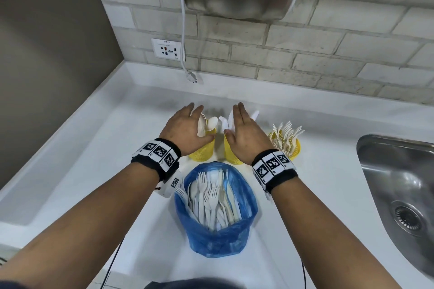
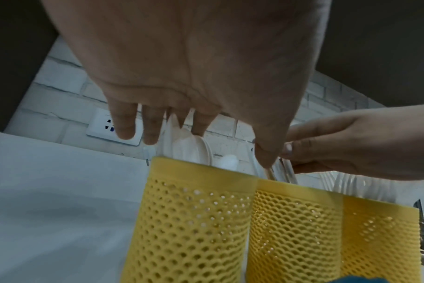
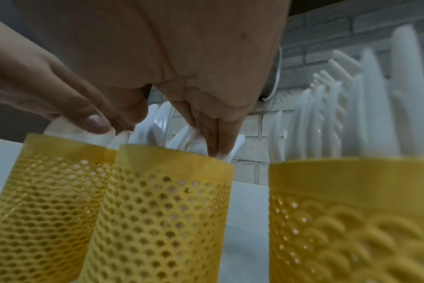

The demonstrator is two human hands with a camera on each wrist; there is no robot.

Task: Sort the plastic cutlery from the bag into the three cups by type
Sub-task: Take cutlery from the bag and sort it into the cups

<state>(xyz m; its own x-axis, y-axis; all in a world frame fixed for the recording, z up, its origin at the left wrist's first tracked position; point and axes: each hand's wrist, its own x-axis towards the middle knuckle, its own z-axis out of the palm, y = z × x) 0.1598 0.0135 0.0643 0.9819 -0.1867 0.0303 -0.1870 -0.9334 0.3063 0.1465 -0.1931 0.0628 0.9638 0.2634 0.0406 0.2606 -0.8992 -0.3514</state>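
White countertop (image 1: 70, 147) carries three yellow cups (image 1: 203, 147) behind the blue bag (image 1: 218, 239) of cutlery (image 1: 211, 197). Left hand (image 1: 185, 124) and right hand (image 1: 244, 129), fingers extended, rest over the left and middle cups.

White countertop (image 1: 82, 147) — pale brick wall (image 1: 328, 54), socket (image 1: 167, 50), steel sink (image 1: 399, 183) at right

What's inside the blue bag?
The blue bag holds white plastic cutlery: forks, spoons and some knives, standing in a jumble. Their lower ends and whatever lies at the bottom are covered by the bag and the pile.
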